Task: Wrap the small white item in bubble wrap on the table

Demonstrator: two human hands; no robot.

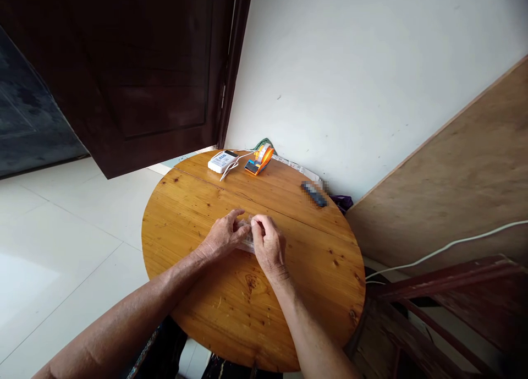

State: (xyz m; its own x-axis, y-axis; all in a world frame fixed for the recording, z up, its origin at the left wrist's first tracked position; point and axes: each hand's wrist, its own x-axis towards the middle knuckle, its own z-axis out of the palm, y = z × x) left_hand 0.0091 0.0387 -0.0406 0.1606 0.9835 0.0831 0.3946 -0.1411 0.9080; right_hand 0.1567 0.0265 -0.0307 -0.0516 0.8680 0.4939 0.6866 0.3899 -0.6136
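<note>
On the round wooden table (198, 214), a small clear plastic package (247, 248) lies between my two hands. Its contents and much of its outline are covered by my fingers. My left hand (226, 235) holds its left side, thumb across the top and index finger stretched forward. At the package's right side, my right hand (270, 246) is closed in a pinch, thumb against the bent index finger. What lies between those fingertips is too small to make out.
Toward the table's back stand an orange tape dispenser (259, 161) and a white box-shaped device (221, 161) with a white cable. A dark, blurred-out object (314, 194) lies at the right. Beyond are a white wall (350, 82) and a dark door (165, 65).
</note>
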